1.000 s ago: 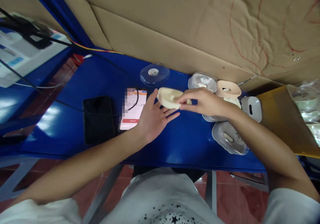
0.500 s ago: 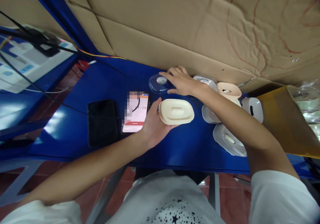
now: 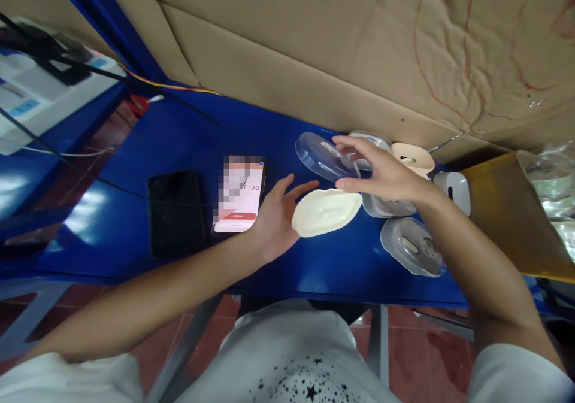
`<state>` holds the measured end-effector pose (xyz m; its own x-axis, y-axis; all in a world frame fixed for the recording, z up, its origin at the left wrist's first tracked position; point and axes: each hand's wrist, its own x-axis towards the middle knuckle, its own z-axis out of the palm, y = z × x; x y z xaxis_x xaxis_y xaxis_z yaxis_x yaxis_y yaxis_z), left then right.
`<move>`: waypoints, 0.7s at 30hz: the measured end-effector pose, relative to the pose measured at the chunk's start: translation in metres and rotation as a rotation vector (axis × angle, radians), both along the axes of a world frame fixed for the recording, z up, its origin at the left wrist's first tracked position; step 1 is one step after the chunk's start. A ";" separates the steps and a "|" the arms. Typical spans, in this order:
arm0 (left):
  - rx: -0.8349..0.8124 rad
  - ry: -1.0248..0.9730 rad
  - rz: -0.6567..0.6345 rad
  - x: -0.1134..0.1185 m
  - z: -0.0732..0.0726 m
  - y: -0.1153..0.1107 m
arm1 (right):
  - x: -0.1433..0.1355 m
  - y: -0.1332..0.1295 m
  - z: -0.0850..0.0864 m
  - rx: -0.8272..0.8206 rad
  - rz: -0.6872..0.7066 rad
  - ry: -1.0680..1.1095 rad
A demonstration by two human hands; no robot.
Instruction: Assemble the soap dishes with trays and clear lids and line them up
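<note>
A cream plastic dish [image 3: 327, 212] with a raised oval in its middle rests tilted against the palm of my left hand [image 3: 278, 217]. The thumb and a finger of that hand stick out past its far left side. Just above the dish, my right hand [image 3: 381, 166] grips a clear plastic lid [image 3: 317, 151] by its right edge, thumb below and fingers on top. A round sticker [image 3: 331, 149] shows on the tilted lid. The lid's near edge hangs close to the dish; whether they touch I cannot tell.
Left of my hands, a phone [image 3: 240, 199] showing a timer and a black tablet-like device [image 3: 176, 214] lie on the blue table [image 3: 179, 124]. Several lidded containers [image 3: 412, 246] sit at right, beside a brown box [image 3: 498, 211]. Cardboard [image 3: 291, 44] stands behind; cables cross at left.
My right hand has lifted the clear lid off the table and brought it right, towards me, above the dish. The dish has tilted and shifted slightly right in my left hand.
</note>
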<state>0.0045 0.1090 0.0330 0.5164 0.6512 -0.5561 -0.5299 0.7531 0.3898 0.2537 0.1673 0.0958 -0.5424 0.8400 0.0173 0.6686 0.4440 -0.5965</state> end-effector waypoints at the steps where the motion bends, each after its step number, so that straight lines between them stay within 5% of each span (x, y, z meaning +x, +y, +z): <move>1: -0.007 0.004 -0.017 0.000 0.001 -0.001 | 0.000 -0.009 0.000 0.047 -0.015 -0.002; 7: -0.010 -0.070 -0.186 0.007 0.011 -0.009 | -0.010 -0.035 -0.024 0.289 -0.189 -0.106; 11: -0.026 -0.058 -0.141 0.007 0.014 -0.008 | -0.015 -0.046 -0.020 0.363 -0.235 -0.161; 16: -0.069 -0.102 -0.075 0.004 0.013 -0.003 | -0.008 -0.089 -0.006 0.320 -0.118 -0.107; 21: 0.063 -0.110 -0.140 0.003 0.013 -0.005 | -0.007 -0.123 -0.026 0.271 -0.025 -0.089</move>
<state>0.0079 0.1037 0.0464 0.6595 0.6005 -0.4522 -0.4637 0.7985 0.3840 0.2464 0.0448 0.0701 -0.5313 0.8242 0.1960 0.7256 0.5621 -0.3969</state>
